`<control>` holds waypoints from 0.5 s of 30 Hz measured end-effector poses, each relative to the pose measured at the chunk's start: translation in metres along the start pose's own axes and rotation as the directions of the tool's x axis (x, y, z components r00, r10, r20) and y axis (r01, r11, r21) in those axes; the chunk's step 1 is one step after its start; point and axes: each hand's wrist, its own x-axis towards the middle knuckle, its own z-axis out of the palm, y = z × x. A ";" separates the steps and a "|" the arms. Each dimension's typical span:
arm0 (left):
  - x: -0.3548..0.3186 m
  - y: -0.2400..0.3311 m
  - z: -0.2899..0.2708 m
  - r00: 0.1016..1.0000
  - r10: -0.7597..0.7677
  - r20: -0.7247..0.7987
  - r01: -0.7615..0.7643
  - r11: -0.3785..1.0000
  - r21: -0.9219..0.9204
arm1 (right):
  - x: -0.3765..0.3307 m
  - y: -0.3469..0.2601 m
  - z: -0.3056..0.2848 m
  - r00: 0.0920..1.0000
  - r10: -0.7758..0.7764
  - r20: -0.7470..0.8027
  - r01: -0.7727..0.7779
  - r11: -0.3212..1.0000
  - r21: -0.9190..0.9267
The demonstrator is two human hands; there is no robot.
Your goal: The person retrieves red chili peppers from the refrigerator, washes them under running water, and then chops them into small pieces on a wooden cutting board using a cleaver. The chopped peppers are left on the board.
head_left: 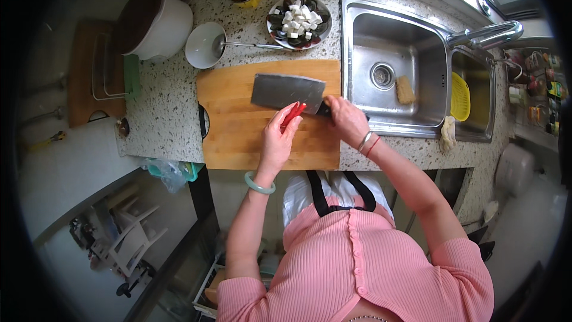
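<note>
Over the wooden cutting board (235,134), my left hand (276,141) pinches a red chili pepper (293,114) between thumb and fingers. My right hand (349,120) is closed around the black handle of a cleaver (287,90). Its broad grey blade points left and lies just beyond the pepper, above the board. The pepper's tip is close to the blade's near edge; whether they touch, I cannot tell. Behind the board stands a plate (326,34) heaped with white cubes over dark, glossy pieces. To its left is a white bowl (202,45) with a long-handled metal spoon (253,45).
A steel double sink (363,42) adjoins the board on the right, with a sponge (405,89), a yellow strainer (459,96) and a faucet (488,34). A cloth (448,134) lies on its front rim. At the left are a white bucket (170,30) and a yellow container (250,0).
</note>
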 end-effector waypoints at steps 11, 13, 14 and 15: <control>0.001 -0.068 0.006 0.915 0.383 -0.129 -0.157 0.632 0.759 | -0.048 -0.021 -0.072 0.888 0.446 0.110 -0.372 0.557 0.742; 0.000 -0.063 0.005 0.883 0.438 -0.169 -0.145 0.597 0.789 | -0.048 -0.025 -0.069 0.909 0.394 0.136 -0.356 0.565 0.744; 0.001 -0.057 0.005 0.865 0.467 -0.185 -0.140 0.578 0.804 | -0.049 -0.025 -0.067 0.918 0.369 0.147 -0.348 0.568 0.746; -0.001 -0.050 0.006 0.837 0.497 -0.229 -0.144 0.603 0.784 | -0.054 -0.022 -0.060 0.926 0.354 0.135 -0.323 0.554 0.767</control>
